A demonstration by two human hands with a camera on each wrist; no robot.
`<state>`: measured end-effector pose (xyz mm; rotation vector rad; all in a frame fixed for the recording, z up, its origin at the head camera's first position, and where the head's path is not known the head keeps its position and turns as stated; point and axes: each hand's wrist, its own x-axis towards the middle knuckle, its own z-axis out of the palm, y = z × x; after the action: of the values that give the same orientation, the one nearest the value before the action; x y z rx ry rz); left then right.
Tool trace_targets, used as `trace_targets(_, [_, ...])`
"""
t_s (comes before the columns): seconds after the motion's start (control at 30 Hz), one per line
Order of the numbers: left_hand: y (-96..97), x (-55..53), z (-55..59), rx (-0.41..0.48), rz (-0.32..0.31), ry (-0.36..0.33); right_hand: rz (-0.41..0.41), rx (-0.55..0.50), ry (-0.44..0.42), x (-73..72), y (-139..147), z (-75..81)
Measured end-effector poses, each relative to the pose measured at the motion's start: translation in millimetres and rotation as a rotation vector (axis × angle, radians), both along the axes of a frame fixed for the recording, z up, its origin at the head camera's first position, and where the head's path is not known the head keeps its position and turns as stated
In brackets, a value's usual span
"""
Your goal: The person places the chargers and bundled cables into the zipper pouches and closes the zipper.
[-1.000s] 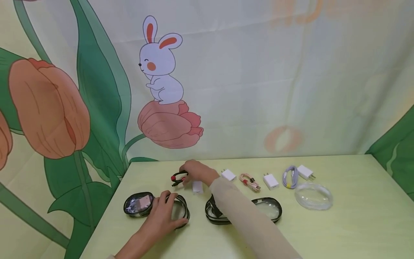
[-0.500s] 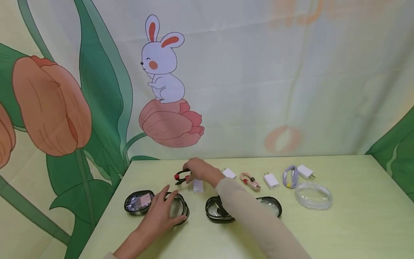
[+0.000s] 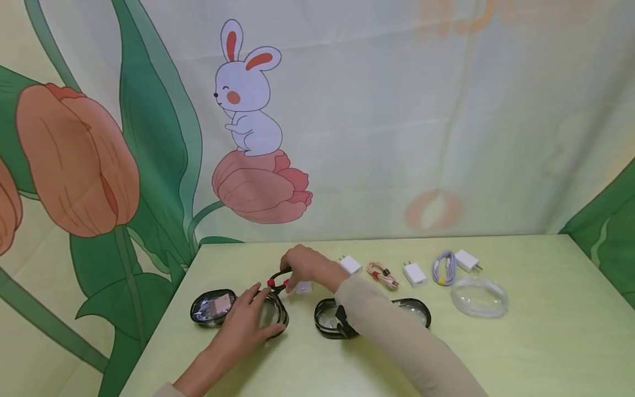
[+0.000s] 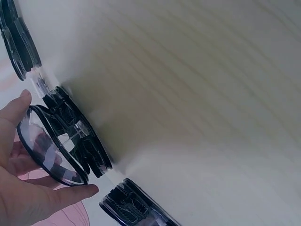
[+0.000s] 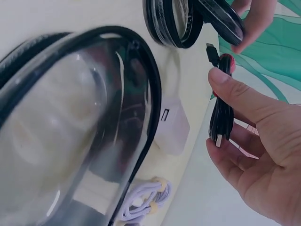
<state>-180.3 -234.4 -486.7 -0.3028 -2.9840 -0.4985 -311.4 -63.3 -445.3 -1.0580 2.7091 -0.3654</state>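
Observation:
My right hand (image 3: pixel 310 267) pinches a coiled black USB cable (image 5: pixel 222 113) with red ties between thumb and fingers. The cable is raised close behind the left hand in the head view. My left hand (image 3: pixel 241 320) grips a small clear zip case (image 3: pixel 284 317) with black trim. In the left wrist view, thumb and fingers span the edges of its tilted clear lid (image 4: pixel 35 146), and the black-edged base (image 4: pixel 89 141) stands beside it. Part of the case is hidden behind my left hand in the head view. A white charger (image 3: pixel 304 286) sits partly hidden by my right hand.
A closed case (image 3: pixel 200 311) with a pink charger inside lies left. An open black-trimmed case (image 3: pixel 327 331) is under my right forearm. Further right are white chargers (image 3: pixel 414 274), a pink cable (image 3: pixel 381 274), a purple cable (image 3: pixel 445 269) and a clear round case (image 3: pixel 479 311).
My right hand has brought the black cable nearer to the case at my left hand. The left hand stays at the case, nearly still.

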Motion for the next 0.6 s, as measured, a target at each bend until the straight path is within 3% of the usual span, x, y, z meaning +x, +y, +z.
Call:
trace_targets(0.27, [-3.0, -0.3, -3.1, 0.034, 0.003, 0.067, 0.108, 0.021, 0.022, 5.5, -6, -4.9])
trace_targets(0.43, [-5.9, -0.4, -4.3, 0.055, -0.034, 0.101, 0.139, 0.038, -0.001, 8.6, -8, -9.3])
trace_targets(0.6, [-7.1, -0.2, -3.9, 0.052, -0.084, 0.127, 0.167, 0.095, 0.029, 12.6, -10, -12.4])
